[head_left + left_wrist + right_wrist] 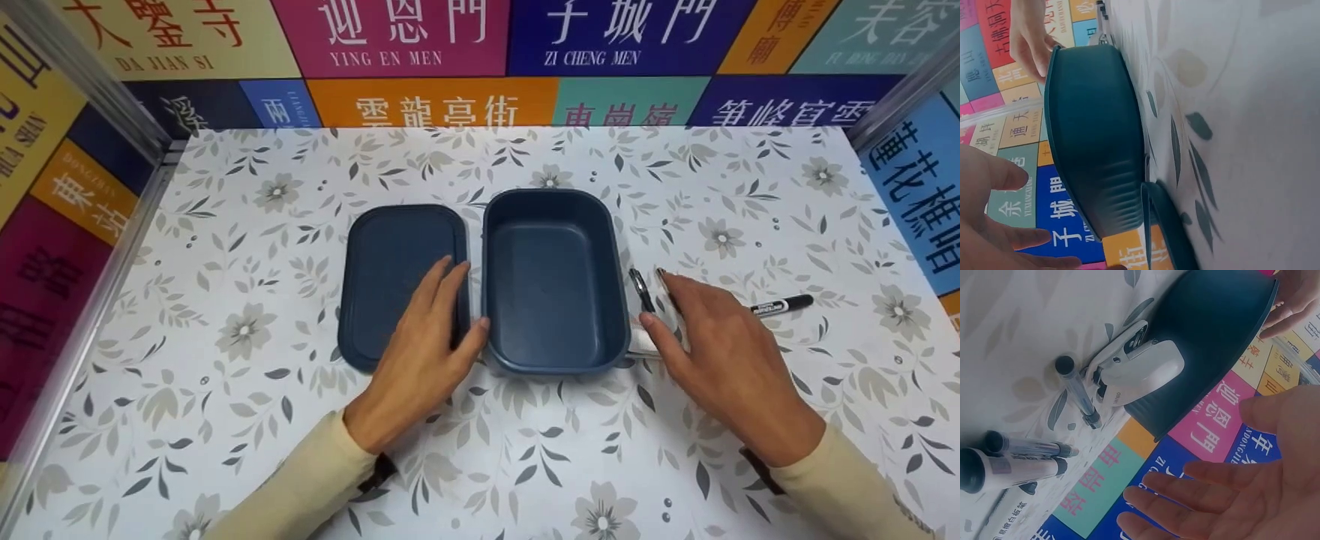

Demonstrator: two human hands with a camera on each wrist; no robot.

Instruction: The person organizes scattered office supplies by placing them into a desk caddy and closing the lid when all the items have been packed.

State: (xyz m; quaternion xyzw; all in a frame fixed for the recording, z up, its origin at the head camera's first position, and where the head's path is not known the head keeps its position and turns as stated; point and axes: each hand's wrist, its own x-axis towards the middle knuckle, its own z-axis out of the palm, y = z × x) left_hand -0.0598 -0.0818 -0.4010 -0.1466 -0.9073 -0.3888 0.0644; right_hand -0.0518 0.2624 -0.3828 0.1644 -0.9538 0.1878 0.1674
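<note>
Between left hand (pixel 426 346) and right hand (pixel 729 349): dark box (pixel 555 289), uncovered, nearer the left.
Lid (pixel 386 277): under left hand, beside box.
Left hand: holds nothing, fingers spread.
Right hand: holds nothing, fingers apart.
Pens (pixel 640 288): 2, by right fingertips.
Stapler (pixel 1145 372): between right hand and box.
Marker (pixel 784 306): right of right hand.
Risk: pens likely roll if right fingers brush them; low left thumb could bump box.

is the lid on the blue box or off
Off: the lid lies on the table beside the box, whose inside shows.
</note>
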